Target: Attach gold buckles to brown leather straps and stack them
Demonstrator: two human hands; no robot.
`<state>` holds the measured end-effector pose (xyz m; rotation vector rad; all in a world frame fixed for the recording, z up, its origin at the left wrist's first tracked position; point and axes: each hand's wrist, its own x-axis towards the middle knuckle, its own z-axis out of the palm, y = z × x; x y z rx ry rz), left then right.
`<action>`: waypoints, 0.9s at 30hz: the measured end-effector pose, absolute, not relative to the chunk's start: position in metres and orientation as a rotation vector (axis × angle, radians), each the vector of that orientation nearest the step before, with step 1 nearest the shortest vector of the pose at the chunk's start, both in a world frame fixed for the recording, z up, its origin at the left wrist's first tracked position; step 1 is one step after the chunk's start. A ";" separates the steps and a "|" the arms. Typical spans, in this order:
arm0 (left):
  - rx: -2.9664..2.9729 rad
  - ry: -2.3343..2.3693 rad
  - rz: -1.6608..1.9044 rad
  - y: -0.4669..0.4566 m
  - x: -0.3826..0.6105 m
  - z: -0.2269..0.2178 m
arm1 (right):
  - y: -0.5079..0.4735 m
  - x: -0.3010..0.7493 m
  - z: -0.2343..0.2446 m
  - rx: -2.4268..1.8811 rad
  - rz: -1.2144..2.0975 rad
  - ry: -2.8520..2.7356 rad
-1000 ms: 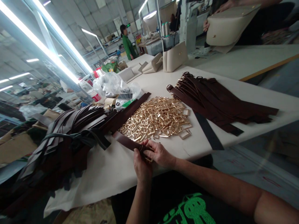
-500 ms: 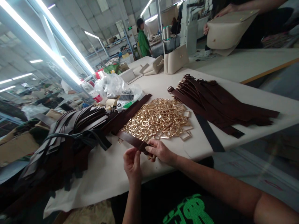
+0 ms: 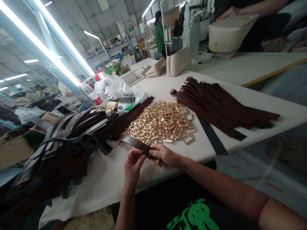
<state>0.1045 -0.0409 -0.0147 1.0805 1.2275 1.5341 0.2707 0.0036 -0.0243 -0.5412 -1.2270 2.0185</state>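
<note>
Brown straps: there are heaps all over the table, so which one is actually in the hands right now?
The single strap lying alone just in front of the gold buckles. The left hand and right hand pinch its near end; the other straps lie in untouched heaps.

1. My right hand (image 3: pixel 165 155) covers the near end of the brown strap (image 3: pixel 134 142), hiding most of the gold buckle (image 3: pixel 157 162) there.
2. My forearms run off the bottom edge.
3. The strap heap (image 3: pixel 67 137) spills past the left edge.
</note>
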 end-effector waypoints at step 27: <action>1.061 1.136 1.573 -0.048 0.110 -0.036 | -0.002 0.271 -0.026 -0.695 1.856 -1.427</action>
